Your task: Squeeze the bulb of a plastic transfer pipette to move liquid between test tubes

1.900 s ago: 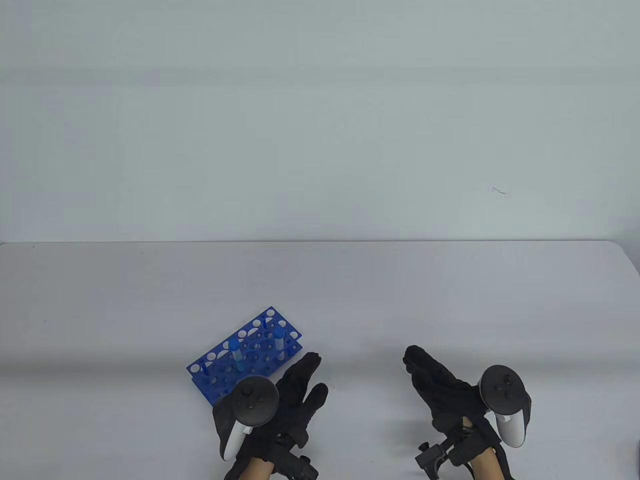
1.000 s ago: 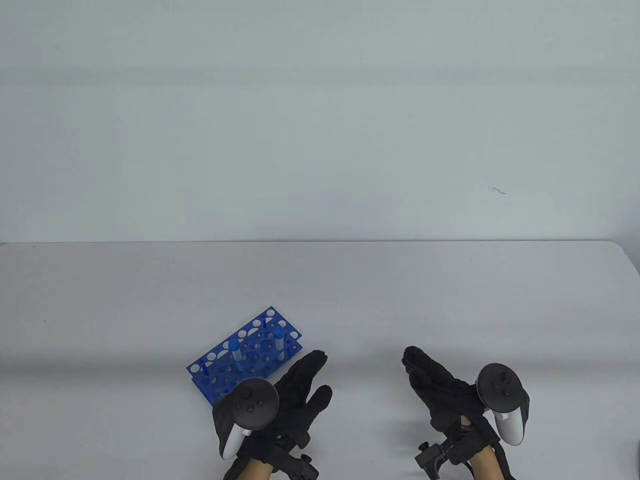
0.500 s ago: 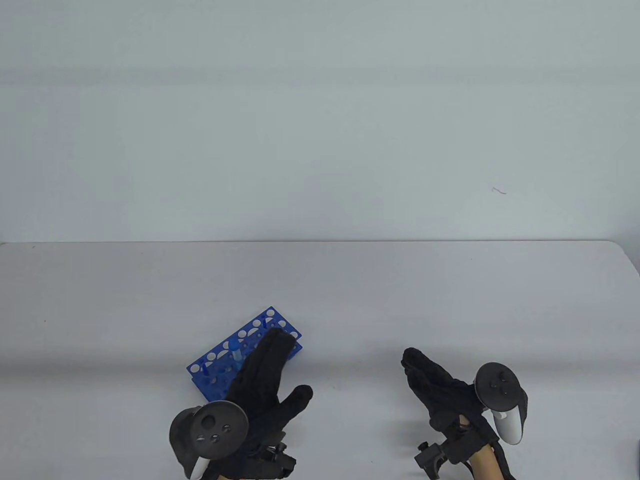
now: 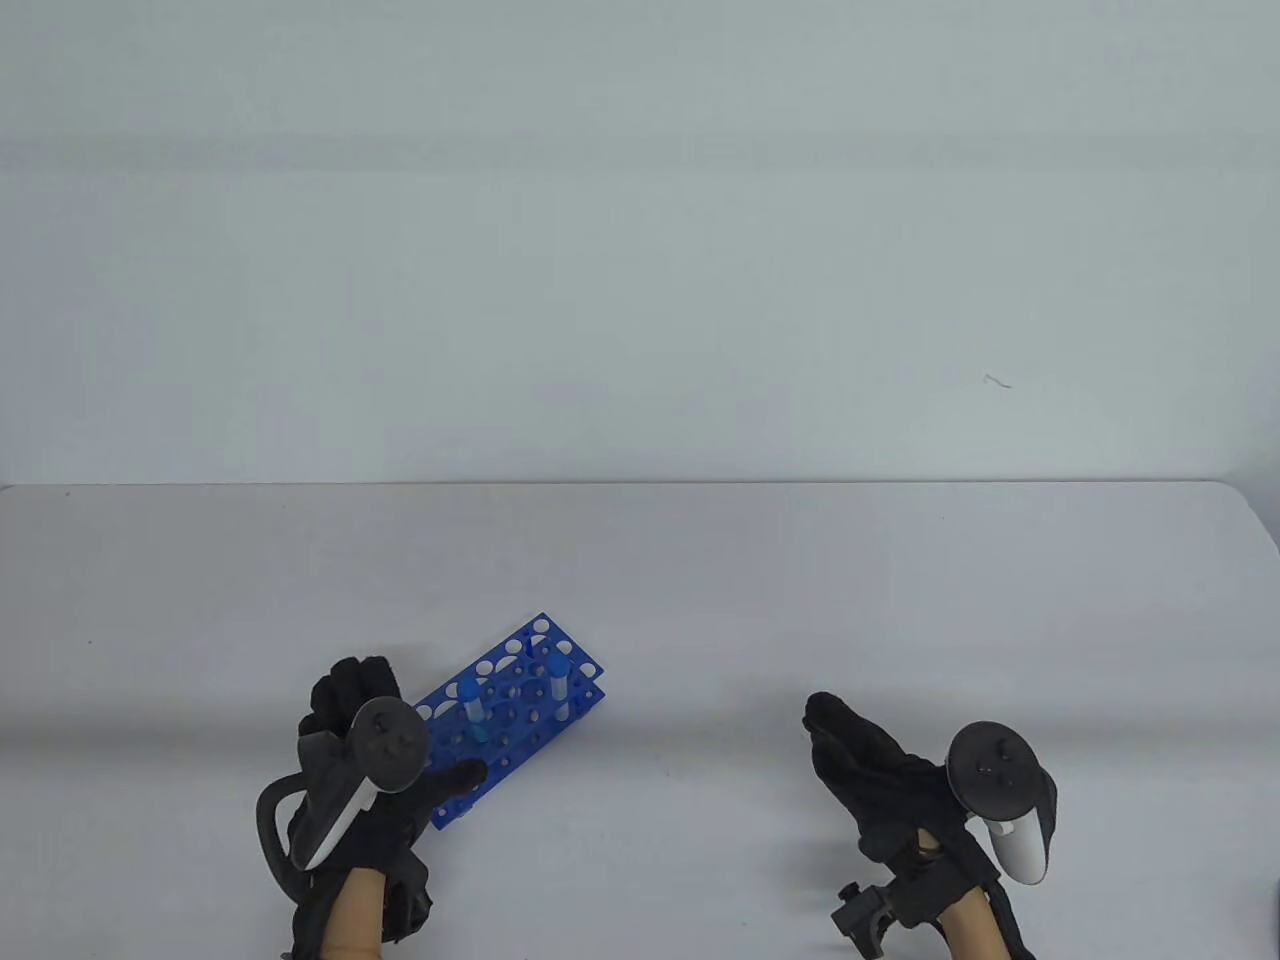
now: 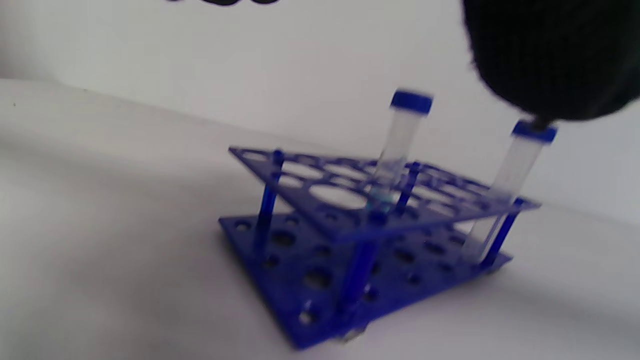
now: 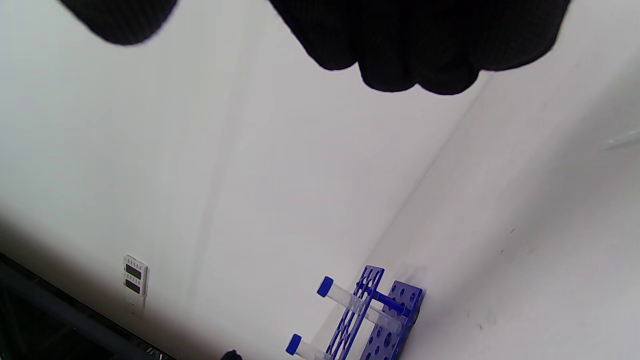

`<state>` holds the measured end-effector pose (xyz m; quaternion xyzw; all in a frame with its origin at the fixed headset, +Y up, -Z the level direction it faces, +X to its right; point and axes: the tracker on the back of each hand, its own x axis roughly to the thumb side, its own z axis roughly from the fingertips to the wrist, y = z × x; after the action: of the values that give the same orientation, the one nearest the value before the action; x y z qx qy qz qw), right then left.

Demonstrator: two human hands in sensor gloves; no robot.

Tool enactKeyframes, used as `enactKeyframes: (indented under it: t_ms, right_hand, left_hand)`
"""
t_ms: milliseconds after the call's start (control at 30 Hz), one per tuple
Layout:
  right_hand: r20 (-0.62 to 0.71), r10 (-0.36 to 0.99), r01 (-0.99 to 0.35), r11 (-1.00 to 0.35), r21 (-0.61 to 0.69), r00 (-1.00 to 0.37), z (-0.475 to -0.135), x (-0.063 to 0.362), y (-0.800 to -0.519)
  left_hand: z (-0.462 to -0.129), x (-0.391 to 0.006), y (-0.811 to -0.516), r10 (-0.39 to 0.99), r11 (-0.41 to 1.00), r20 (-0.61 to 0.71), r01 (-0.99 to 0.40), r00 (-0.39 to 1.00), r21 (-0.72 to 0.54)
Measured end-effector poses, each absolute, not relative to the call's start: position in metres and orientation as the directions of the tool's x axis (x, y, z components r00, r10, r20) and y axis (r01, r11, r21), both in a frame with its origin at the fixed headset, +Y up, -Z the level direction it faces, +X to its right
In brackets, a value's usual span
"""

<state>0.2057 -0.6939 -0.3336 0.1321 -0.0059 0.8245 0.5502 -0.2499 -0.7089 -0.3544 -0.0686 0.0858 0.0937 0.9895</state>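
The left hand grasps the near-left end of the blue rack, thumb seemingly touching it; the right hand rests released on the desk.

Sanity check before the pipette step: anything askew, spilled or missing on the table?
No pipette shows in any view. The blue rack sits at an angle to the table edge, both capped tubes upright in it, no spill visible. The left hand is at the rack's near-left end; contact unclear.
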Motion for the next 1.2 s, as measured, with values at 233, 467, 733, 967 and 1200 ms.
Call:
enactKeyframes:
  t_ms: [233, 467, 733, 967, 1200]
  right_hand:
    - [0.223, 0.907, -0.912, -0.391, 0.128, -0.357, -0.334, 0.208, -0.693]
    - [0.222, 0.904, -0.907, -0.399, 0.131, -0.365, -0.335, 0.208, -0.695]
    - [0.225, 0.896, -0.896, -0.42, 0.143, -0.384, -0.335, 0.204, -0.695]
    - [0.231, 0.89, -0.889, -0.433, 0.152, -0.394, -0.335, 0.202, -0.696]
    - [0.229, 0.897, -0.899, -0.416, 0.14, -0.379, -0.337, 0.207, -0.694]
  left_hand:
    - [-0.379, -0.242, -0.737, 0.107, 0.944, -0.185, -0.158, 0.977, -0.288]
    - [-0.391, -0.224, -0.751, -0.055, 0.927, -0.17, -0.013, 0.984, -0.375]
    - [-0.389, -0.228, -0.751, 0.002, 0.956, -0.197, -0.059, 0.98, -0.287]
    - [-0.385, -0.227, -0.747, 0.054, 0.972, -0.177, -0.092, 0.983, -0.217]
    - [-0.38, -0.202, -0.726, 0.184, 0.97, -0.003, -0.183, 0.983, -0.163]
